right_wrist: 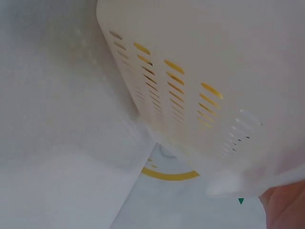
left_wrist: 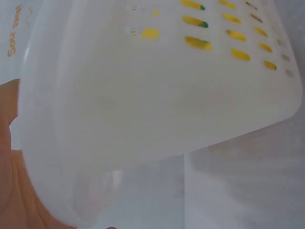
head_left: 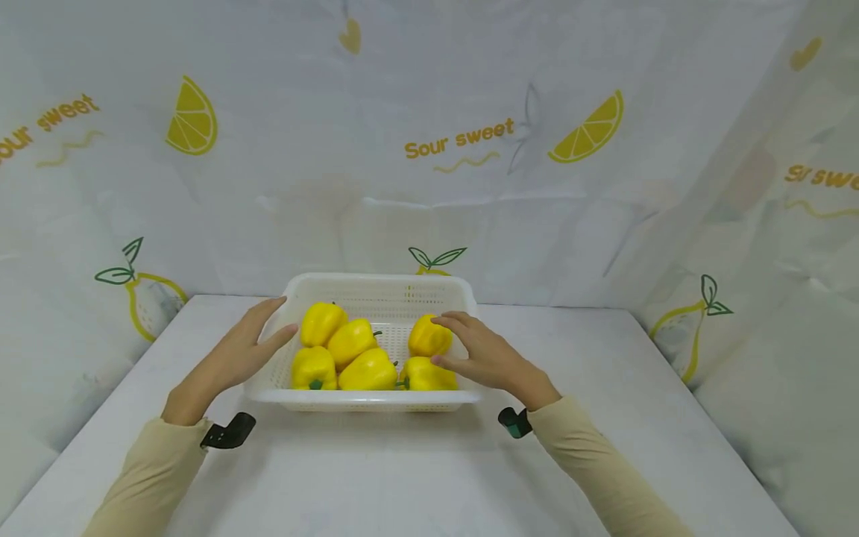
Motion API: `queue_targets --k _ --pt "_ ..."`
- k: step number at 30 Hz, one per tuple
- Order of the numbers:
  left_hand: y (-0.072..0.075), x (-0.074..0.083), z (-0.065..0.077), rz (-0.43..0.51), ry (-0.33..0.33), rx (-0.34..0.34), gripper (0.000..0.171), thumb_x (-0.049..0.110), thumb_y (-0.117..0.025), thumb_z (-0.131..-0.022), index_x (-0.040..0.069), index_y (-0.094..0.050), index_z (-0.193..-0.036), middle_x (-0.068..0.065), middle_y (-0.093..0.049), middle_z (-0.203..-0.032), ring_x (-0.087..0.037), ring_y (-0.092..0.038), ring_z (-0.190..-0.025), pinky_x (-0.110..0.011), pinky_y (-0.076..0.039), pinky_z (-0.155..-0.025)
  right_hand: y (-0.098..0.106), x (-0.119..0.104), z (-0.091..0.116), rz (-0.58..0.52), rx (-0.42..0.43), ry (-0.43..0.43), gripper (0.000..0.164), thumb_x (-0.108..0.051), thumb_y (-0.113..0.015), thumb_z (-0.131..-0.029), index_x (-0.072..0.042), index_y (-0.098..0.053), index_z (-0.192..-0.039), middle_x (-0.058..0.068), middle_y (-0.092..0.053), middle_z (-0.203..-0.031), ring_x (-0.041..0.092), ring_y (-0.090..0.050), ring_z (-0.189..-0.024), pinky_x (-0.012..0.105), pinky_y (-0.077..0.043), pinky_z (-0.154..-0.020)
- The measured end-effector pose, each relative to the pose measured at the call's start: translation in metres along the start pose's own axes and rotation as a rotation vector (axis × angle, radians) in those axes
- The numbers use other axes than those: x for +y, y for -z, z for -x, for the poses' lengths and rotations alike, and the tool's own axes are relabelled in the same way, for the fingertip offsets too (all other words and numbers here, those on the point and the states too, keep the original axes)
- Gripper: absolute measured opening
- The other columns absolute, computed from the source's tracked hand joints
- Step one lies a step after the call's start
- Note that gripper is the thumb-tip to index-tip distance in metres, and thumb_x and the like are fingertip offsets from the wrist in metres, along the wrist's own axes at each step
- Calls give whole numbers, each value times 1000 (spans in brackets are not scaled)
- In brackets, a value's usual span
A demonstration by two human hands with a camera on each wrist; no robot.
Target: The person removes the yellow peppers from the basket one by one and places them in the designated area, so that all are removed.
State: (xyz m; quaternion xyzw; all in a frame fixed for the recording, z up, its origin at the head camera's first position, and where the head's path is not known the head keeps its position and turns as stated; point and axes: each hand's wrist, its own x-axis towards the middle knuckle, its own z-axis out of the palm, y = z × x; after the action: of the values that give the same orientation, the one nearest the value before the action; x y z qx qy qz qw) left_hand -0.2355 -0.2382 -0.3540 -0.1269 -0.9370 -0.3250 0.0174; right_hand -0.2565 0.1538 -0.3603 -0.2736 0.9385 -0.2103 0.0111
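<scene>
A white plastic basket (head_left: 376, 397) with slotted walls stands at the back of the table and holds several yellow bell peppers (head_left: 367, 370). My left hand (head_left: 240, 349) is at the basket's left side, thumb and fingers spread apart. Over the right rim reaches my right hand (head_left: 488, 356), its fingertips in front of a pepper (head_left: 426, 337) in the head view. Neither hand visibly grips anything. Both wrist views show the basket's outer wall close up, with part of the left hand (left_wrist: 19, 191) and of the right hand (right_wrist: 286, 205) beside the rim.
The table (head_left: 403, 477) has a white cover. Behind it and at both sides hangs a pale curtain (head_left: 302, 97) printed with lemons and lettering. A dark wrist device (head_left: 230, 431) sits at the left cuff, another dark device (head_left: 514, 422) at the right.
</scene>
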Motion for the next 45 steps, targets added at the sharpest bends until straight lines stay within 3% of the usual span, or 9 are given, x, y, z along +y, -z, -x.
queue_targets --k 14,22,29,36,45 --pt "-25 -12 20 89 58 57 72 47 -45 -103 3 -23 -157 -27 -17 -162 -52 -18 -147 -74 -19 -113 -16 -10 -2 -11 -48 -2 66 -48 -66 -92 -18 -46 -147 10 -37 -157 31 -40 -143 54 -41 -113" --pt "-33 -20 23 220 41 102 67 38 -50 -103 0 -29 -154 -22 -14 -165 -50 -11 -150 -73 -14 -115 -17 -14 -5 17 -85 -34 65 -49 -69 -88 -20 -51 -143 6 -47 -151 27 -44 -140 52 -41 -114" --pt "-38 -22 24 360 80 116 74 30 -53 -102 4 -13 -159 -20 -4 -167 -48 -4 -152 -70 -9 -118 -17 -15 -10 28 -132 -24 63 -48 -71 -86 -18 -57 -140 1 -55 -146 24 -46 -139 49 -39 -116" --pt "-38 -23 23 377 82 103 77 29 -52 -103 1 -7 -159 -23 3 -166 -49 1 -151 -72 -5 -117 -17 -15 -14 37 -162 -19 62 -45 -77 -83 -19 -60 -136 1 -57 -143 23 -51 -135 47 -41 -115" --pt "-40 -24 24 375 126 87 78 31 -50 -103 5 -3 -159 -25 0 -165 -51 -3 -151 -73 -9 -116 -18 -17 -18 41 -192 5 61 -40 -79 -82 -16 -61 -136 2 -61 -139 22 -54 -131 44 -43 -114"
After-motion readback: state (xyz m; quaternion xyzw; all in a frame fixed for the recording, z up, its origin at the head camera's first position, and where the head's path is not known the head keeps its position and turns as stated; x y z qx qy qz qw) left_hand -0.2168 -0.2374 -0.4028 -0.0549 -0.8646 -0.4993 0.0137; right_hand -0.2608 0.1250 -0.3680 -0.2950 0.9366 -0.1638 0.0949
